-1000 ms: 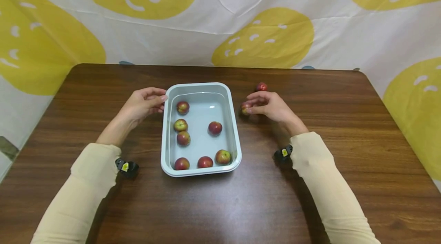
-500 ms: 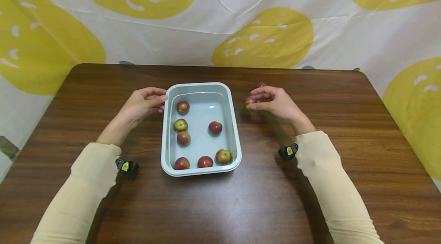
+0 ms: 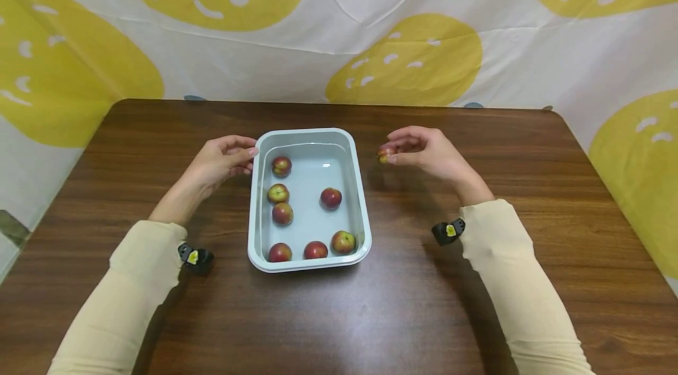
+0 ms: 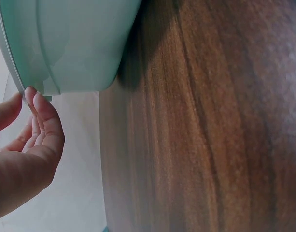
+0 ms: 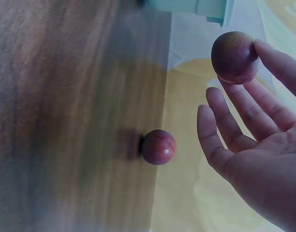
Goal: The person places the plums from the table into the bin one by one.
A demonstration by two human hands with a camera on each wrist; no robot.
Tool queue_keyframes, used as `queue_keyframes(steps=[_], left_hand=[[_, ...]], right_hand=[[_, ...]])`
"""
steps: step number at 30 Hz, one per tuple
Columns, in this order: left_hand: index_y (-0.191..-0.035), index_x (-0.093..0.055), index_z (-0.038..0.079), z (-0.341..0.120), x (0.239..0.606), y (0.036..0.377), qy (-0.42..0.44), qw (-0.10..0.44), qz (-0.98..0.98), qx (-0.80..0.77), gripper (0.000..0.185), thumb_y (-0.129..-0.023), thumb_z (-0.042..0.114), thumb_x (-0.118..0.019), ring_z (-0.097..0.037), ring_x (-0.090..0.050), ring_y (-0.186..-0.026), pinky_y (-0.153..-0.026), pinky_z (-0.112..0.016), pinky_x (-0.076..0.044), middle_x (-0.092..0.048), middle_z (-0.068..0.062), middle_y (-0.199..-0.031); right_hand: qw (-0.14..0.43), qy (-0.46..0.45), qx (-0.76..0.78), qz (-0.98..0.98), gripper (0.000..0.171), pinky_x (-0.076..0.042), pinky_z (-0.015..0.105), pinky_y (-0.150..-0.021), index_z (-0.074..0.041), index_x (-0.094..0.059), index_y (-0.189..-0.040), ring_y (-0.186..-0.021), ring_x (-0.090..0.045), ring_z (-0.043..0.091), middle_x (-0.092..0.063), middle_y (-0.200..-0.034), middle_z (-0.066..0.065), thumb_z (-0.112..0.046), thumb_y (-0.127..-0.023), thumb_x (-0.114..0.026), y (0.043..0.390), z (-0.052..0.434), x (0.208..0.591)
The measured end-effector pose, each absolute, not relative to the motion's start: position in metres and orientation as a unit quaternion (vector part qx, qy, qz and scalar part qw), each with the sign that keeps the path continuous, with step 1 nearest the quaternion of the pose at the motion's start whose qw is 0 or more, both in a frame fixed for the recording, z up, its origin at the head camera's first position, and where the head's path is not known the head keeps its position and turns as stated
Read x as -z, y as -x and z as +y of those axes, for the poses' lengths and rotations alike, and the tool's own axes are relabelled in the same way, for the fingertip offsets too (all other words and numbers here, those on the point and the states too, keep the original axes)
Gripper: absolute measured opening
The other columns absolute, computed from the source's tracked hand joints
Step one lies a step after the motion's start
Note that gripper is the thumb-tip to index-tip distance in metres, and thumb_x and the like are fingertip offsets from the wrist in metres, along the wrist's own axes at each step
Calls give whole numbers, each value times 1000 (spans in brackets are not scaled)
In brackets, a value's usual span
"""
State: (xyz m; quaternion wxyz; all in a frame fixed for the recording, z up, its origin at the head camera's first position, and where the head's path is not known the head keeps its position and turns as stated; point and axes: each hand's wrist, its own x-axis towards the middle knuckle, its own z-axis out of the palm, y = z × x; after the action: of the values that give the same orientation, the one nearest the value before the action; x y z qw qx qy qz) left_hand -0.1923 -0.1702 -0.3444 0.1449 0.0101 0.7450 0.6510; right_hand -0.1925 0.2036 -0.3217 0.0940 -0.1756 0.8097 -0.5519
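My right hand (image 3: 429, 154) pinches a small red fruit (image 3: 385, 155) at the fingertips, lifted off the table (image 3: 477, 316) just beside the right wall of the pale tray (image 3: 362, 198). My left hand (image 3: 219, 160) lies with relaxed fingers touching the tray's left rim, steadying it. In the tray, seven like fruits sit in shallow water. One more fruit (image 5: 158, 147) lies on the wood beyond my right hand. I judge it best to keep the pinch light, carry the fruit over the rim and lower it close to the water before letting go, aiming for the bare middle.
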Motion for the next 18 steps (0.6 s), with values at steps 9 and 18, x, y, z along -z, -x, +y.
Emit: queue_keyframes(steps=[9, 18], left_hand=[[-120, -46, -10, -169, 344, 192, -9, 147, 744, -652, 39, -90, 13, -58, -10, -59, -67, -71, -29, -53, -62, 1, -79], [-120, -46, -10, -169, 343, 192, -5, 145, 745, -651, 40, -90, 13, -59, -10, -59, -67, -71, -28, -53, -62, 0, -80]], right_hand=[[86, 188, 538, 817, 35, -52, 26, -74, 8, -55, -112, -85, -65, 15, -64, -101, 21, 3, -80, -67, 190, 201, 308], [83, 206, 531, 818, 35, -52, 26, -74, 6, -55, -113, -87, -64, 17, -64, -101, 20, 0, -80, -68, 189, 198, 296]])
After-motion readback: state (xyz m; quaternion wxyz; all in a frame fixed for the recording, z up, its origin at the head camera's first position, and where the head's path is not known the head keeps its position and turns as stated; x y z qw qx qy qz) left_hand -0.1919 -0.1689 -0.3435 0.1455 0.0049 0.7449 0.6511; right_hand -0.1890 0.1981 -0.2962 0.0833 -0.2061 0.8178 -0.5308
